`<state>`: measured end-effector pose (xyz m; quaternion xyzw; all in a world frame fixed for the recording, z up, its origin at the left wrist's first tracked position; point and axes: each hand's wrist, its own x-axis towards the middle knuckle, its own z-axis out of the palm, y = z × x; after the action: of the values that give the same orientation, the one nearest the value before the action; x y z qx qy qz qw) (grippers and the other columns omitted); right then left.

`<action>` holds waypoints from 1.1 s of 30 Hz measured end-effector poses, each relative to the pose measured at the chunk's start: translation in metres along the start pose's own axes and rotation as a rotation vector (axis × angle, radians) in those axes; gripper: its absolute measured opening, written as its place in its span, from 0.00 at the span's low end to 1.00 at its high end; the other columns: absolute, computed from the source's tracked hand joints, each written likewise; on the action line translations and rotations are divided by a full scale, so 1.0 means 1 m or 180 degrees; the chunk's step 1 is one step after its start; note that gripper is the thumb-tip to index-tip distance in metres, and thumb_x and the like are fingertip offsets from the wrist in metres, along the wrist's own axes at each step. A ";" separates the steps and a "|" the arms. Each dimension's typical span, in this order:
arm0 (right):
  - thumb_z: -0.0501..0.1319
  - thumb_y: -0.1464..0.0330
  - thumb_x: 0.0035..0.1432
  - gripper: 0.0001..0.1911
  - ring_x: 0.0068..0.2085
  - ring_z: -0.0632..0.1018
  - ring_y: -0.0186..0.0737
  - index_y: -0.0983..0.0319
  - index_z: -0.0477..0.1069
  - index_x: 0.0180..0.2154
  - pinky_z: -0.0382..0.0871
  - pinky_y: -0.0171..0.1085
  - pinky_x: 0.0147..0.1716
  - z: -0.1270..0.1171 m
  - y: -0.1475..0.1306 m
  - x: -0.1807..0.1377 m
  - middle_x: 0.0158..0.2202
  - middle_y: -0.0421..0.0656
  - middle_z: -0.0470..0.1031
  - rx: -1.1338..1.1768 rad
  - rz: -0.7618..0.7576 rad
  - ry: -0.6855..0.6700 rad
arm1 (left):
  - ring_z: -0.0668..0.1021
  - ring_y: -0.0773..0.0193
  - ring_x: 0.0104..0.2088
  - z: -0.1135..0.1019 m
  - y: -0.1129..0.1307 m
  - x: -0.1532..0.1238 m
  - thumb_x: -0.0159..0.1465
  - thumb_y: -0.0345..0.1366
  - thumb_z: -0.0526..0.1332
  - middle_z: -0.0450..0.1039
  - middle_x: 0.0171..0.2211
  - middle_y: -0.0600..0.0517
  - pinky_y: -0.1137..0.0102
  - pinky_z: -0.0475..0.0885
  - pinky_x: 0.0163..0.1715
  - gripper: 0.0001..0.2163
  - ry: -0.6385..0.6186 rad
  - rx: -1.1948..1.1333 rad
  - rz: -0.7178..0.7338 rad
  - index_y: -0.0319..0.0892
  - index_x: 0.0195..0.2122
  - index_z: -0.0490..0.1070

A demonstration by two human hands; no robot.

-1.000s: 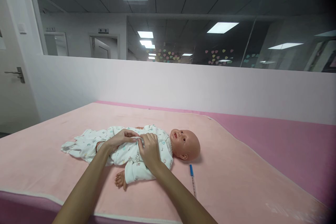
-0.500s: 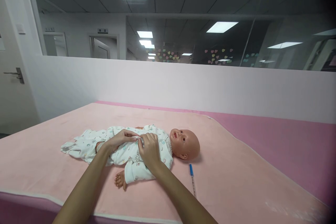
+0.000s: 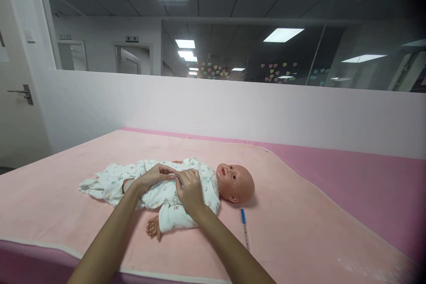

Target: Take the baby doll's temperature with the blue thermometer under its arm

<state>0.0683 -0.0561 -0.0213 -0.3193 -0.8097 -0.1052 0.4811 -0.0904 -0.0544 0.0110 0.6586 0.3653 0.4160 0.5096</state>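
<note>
A baby doll lies on its back, its head toward the right. It wears a white printed baby outfit, with a bare doll hand showing at the near sleeve. Over the doll's middle, my left hand pinches the front of the outfit between thumb and fingers. My right hand meets it there from the right, its fingers curled on the same cloth at the chest. The fingertips of both hands nearly touch, and they hide the bit of cloth between them.
A pink padded sheet covers the table under the doll. Near the doll's head lies a thin blue-capped stick, perhaps a pen or thermometer, partly behind my right forearm. A low white wall with glass above stands behind the table.
The hands stay at the same place on the outfit, with only slight finger movement. The whole view has shifted a little.
</note>
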 end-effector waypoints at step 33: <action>0.50 0.77 0.55 0.12 0.35 0.69 0.37 0.60 0.67 0.36 0.59 0.38 0.39 0.001 0.001 0.000 0.30 0.41 0.71 0.0027 0.0139 -0.0018 | 0.74 0.59 0.34 -0.003 -0.003 0.001 0.47 0.38 0.65 0.76 0.30 0.48 0.69 0.67 0.36 0.15 -0.0033 0.0236 -0.0112 0.37 0.35 0.75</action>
<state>0.0684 -0.0555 -0.0220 -0.3352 -0.8043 -0.0903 0.4823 -0.0932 -0.0519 0.0085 0.6727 0.3892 0.3898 0.4940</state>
